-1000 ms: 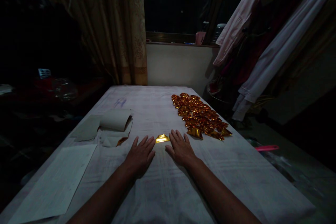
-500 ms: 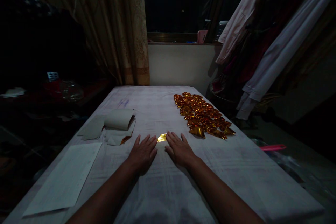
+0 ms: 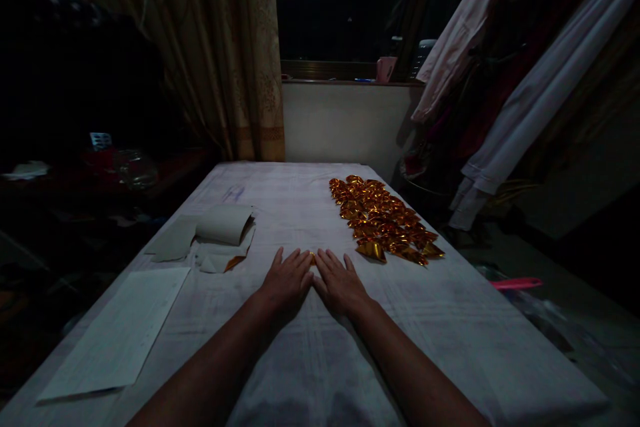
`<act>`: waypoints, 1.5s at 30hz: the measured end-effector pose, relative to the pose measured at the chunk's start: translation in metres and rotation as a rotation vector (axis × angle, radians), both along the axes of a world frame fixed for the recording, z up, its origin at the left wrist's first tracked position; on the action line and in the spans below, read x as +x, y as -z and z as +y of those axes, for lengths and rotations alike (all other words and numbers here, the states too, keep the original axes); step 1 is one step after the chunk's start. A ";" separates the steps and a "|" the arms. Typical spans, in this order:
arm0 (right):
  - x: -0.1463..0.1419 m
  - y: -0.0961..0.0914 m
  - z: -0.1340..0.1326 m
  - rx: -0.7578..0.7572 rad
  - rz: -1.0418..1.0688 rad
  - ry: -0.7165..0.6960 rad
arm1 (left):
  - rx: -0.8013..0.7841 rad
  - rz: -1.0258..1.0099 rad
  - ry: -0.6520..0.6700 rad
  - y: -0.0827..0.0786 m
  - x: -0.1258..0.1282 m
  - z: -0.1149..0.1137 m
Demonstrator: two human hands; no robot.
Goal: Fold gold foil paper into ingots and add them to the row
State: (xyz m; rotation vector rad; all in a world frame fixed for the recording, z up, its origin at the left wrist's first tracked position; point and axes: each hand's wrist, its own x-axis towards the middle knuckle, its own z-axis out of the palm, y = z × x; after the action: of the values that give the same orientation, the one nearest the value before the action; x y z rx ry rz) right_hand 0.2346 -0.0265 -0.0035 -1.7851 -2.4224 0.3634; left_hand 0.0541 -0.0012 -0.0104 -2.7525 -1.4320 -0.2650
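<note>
My left hand (image 3: 289,279) and my right hand (image 3: 339,282) lie flat, palms down, side by side on the white-covered table (image 3: 450,320), fingers stretched forward and index fingers nearly touching. Between and under the fingertips lies a small folded gold foil piece (image 3: 313,255); only a sliver of it shows. Right of my right hand, a spread of several folded gold foil pieces (image 3: 383,219) runs toward the far right edge of the table.
A stack of pale paper sheets with a curled top and a gold corner (image 3: 220,237) lies to the left. A larger white sheet (image 3: 115,330) rests at the near left. Curtains, a dark window and hanging clothes (image 3: 500,80) surround the table.
Both hands have slid together and forward over the gold foil piece, which was plainly visible between them a second ago and is now almost covered.
</note>
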 end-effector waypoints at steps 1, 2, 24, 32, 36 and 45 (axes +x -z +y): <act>0.000 0.001 0.000 0.004 0.002 0.001 | -0.010 0.000 0.004 0.004 0.002 0.001; 0.000 0.002 0.001 0.008 0.004 0.002 | -0.019 0.001 0.006 0.007 0.002 0.001; 0.014 0.000 0.021 0.134 0.123 -0.058 | 0.101 -0.015 0.050 -0.022 -0.017 0.016; 0.026 0.016 0.040 0.232 0.264 -0.118 | 0.181 0.012 0.138 -0.016 -0.018 0.022; 0.026 0.018 0.041 0.256 0.337 -0.082 | 0.175 -0.116 0.112 -0.015 -0.020 0.023; 0.019 0.014 0.037 0.192 0.749 0.163 | 0.059 -0.538 -0.071 -0.010 -0.021 0.021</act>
State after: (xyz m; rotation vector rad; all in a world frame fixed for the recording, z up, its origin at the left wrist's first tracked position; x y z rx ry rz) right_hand 0.2539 0.0106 -0.0179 -1.4054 -1.7169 0.6200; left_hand 0.0328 0.0195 -0.0006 -2.6900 -1.5740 -1.0924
